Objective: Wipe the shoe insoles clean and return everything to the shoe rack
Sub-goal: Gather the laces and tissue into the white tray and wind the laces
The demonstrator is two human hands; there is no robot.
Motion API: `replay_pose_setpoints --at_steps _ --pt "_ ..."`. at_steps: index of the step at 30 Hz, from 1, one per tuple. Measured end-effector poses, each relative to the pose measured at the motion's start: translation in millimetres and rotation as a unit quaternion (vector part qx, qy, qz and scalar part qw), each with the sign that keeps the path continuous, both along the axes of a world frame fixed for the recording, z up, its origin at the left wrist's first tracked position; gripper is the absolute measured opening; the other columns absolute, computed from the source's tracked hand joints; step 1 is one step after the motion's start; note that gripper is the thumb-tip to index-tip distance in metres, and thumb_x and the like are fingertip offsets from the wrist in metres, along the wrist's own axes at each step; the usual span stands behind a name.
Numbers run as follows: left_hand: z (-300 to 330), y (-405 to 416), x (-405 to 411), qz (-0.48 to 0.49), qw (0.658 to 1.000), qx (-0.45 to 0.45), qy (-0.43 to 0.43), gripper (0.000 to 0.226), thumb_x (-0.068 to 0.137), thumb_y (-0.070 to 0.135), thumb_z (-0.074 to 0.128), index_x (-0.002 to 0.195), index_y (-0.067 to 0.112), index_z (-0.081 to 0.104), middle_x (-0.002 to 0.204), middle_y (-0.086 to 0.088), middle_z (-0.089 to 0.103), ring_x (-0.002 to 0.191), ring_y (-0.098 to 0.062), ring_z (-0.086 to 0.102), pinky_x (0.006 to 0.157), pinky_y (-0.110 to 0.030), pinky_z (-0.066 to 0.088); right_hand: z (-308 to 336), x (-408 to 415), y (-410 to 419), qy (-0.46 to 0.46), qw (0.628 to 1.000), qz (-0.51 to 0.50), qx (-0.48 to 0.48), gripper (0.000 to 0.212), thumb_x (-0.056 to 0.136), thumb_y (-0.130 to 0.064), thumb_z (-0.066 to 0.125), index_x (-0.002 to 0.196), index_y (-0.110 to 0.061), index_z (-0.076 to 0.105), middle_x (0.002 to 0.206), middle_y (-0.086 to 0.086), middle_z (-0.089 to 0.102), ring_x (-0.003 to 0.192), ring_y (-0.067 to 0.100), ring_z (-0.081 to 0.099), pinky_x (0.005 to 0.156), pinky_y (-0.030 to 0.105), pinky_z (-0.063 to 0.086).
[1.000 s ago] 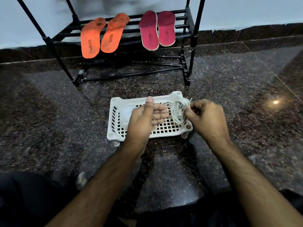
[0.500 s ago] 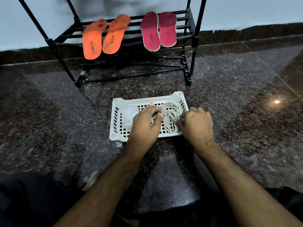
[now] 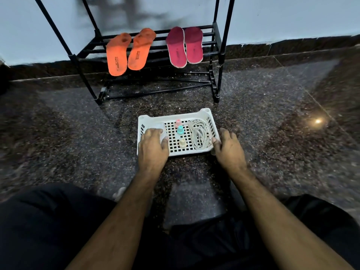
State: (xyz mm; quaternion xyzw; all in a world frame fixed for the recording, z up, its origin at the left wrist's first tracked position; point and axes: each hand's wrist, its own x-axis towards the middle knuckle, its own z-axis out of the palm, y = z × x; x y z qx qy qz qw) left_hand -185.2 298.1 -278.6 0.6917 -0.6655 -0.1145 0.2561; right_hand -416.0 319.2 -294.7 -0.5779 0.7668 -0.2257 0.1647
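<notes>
A white slotted basket [image 3: 173, 116] sits on the floor in front of me. Inside lie a coil of white laces [image 3: 199, 137], a pink cap [image 3: 178, 122], a teal cap [image 3: 180, 130], a cream cap [image 3: 182, 143] and a pale cloth [image 3: 159, 126]. My left hand [image 3: 153, 148] grips the basket's left near side, thumb inside. My right hand [image 3: 228, 148] grips its right near corner. Two orange insoles [image 3: 127, 52] and two pink insoles [image 3: 184, 45] lean on the black shoe rack [image 3: 214, 42].
The rack stands against a pale wall on a dark speckled stone floor [image 3: 272, 133]. A light reflection [image 3: 318, 121] shines on the floor to the right. My dark-clothed legs [image 3: 48, 227] fill the bottom of the view. A small white scrap [image 3: 118, 193] lies by my left knee.
The coil of laces went from my right hand down into the basket. Both hands then moved outward to the basket's near sides and took hold of it.
</notes>
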Motion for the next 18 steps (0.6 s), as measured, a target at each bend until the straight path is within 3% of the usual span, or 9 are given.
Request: replay_pose_setpoints --at_steps 4,8,11,14,18 --pt "-9.0 8.2 4.8 0.013 0.999 0.011 -0.039 0.039 0.096 0.023 0.058 0.134 0.011 0.056 0.142 -0.01 0.047 0.13 -0.025 0.045 0.112 -0.041 0.039 -2.3 6.6 10.1 -0.017 1.0 0.011 -0.004 0.052 0.102 -0.041 0.04 0.15 -0.025 0.03 0.134 0.01 0.049 0.113 0.029 0.058 0.093 0.049 0.053" --pt "-13.2 11.6 10.5 0.06 0.998 0.023 -0.022 0.055 0.095 0.029 0.061 0.143 0.011 0.044 0.149 -0.017 0.039 0.137 -0.032 0.039 0.114 -0.048 0.036 -8.1 4.7 16.5 -0.014 0.999 0.045 -0.002 0.053 0.101 -0.037 0.047 0.151 -0.031 0.03 0.127 0.009 0.053 0.107 0.027 0.06 0.091 0.044 0.052" --pt "-16.9 11.4 17.3 0.106 0.994 0.024 0.022 0.06 0.095 0.035 0.06 0.146 0.011 0.039 0.146 -0.021 0.038 0.13 -0.037 0.045 0.106 -0.052 0.044 -11.8 4.2 20.1 -0.021 0.998 0.067 0.001 0.054 0.1 -0.031 0.052 0.151 -0.031 0.035 0.122 0.008 0.053 0.105 0.026 0.06 0.092 0.04 0.051" --pt "-18.3 11.4 22.9 0.166 0.98 0.074 0.077 0.064 0.098 0.038 0.055 0.149 0.006 0.032 0.137 -0.022 0.047 0.118 -0.037 0.055 0.095 -0.046 0.051 -15.0 3.4 21.5 -0.023 0.997 0.078 0.003 0.048 0.097 -0.025 0.058 0.143 -0.031 0.046 0.12 0.006 0.054 0.105 0.027 0.061 0.094 0.041 0.052" --pt "-18.9 9.7 19.5 0.16 0.97 0.117 0.137 0.04 0.099 0.025 0.056 0.129 -0.001 0.052 0.123 -0.02 0.064 0.11 -0.038 0.062 0.087 -0.038 0.05 -17.1 -4.0 20.3 -0.053 0.997 0.06 -0.014 0.041 0.091 -0.014 0.065 0.129 -0.027 0.059 0.118 0.005 0.059 0.105 0.024 0.062 0.098 0.036 0.051"
